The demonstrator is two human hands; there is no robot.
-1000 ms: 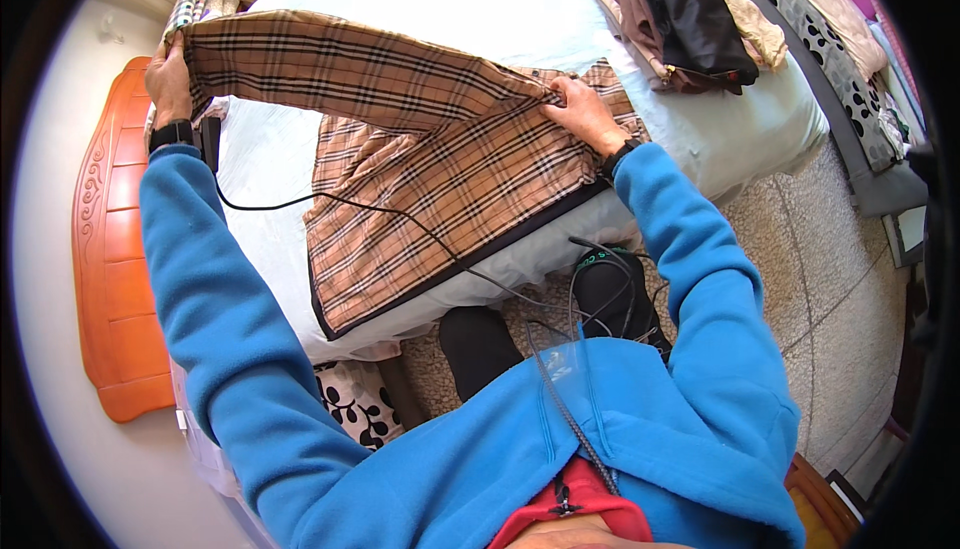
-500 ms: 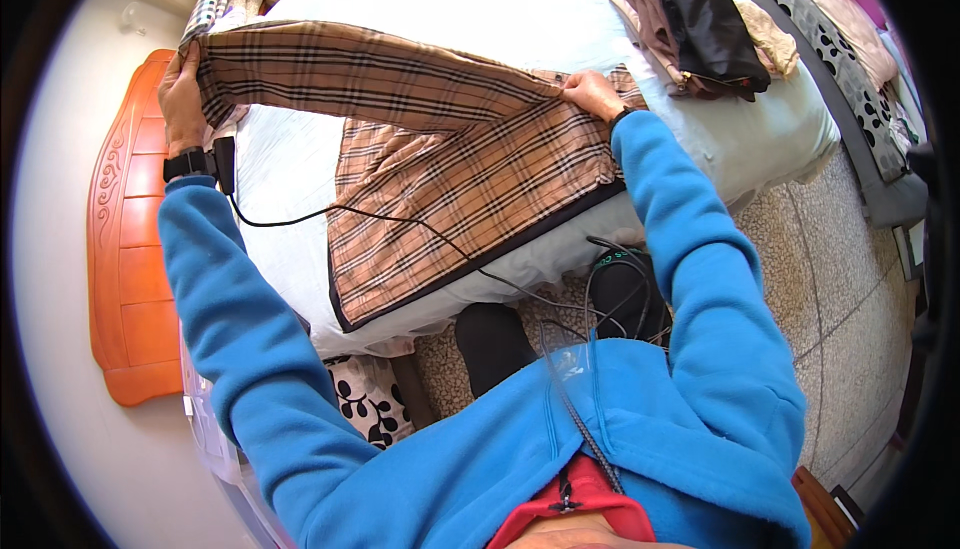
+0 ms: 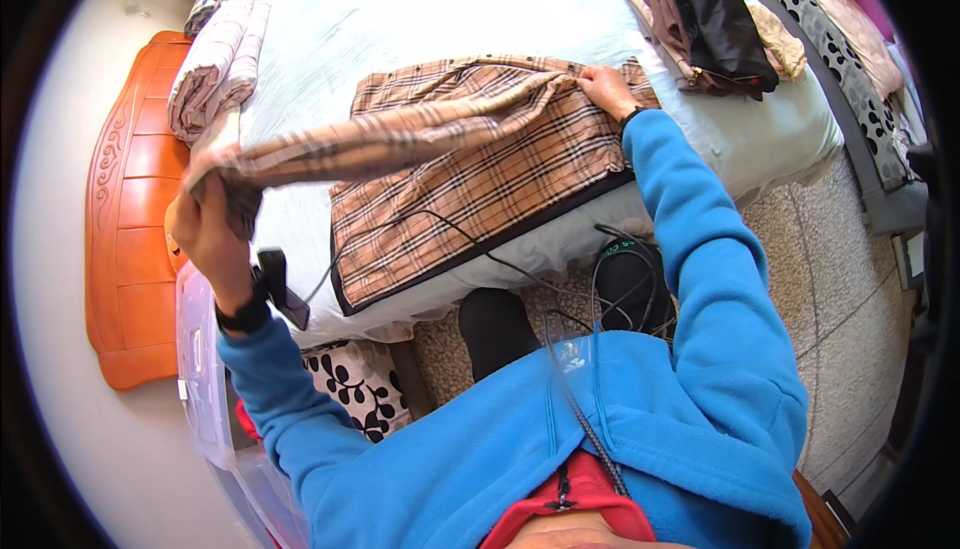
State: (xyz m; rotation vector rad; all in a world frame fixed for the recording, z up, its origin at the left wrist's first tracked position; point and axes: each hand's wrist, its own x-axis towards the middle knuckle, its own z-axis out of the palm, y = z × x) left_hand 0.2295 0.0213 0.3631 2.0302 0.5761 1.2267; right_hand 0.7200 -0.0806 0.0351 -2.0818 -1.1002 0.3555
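A tan plaid shirt (image 3: 480, 194) with dark and white checks lies spread on the bed's near side. Small dark buttons show along its far edge, and a black border runs along its near edge. My left hand (image 3: 208, 234) is closed on the end of a long sleeve-like strip (image 3: 370, 147) of the shirt, lifted off the bed at the left and smeared by motion. At the strip's other end, my right hand (image 3: 607, 92) pinches the fabric near the shirt's far right corner. A black cable (image 3: 470, 239) crosses over the shirt toward my left wrist.
The bed wears a pale blue sheet (image 3: 330, 54). Folded dark clothes (image 3: 715, 24) are stacked at its far right. Rolled striped bedding (image 3: 215, 64) lies far left beside an orange wooden headboard (image 3: 130, 219). A clear plastic box (image 3: 205, 369) stands at the near left.
My left hand has come nearer and slightly right, swinging the strip's end toward me. The shirt's far edge with buttons is now uncovered. My right hand has barely moved.
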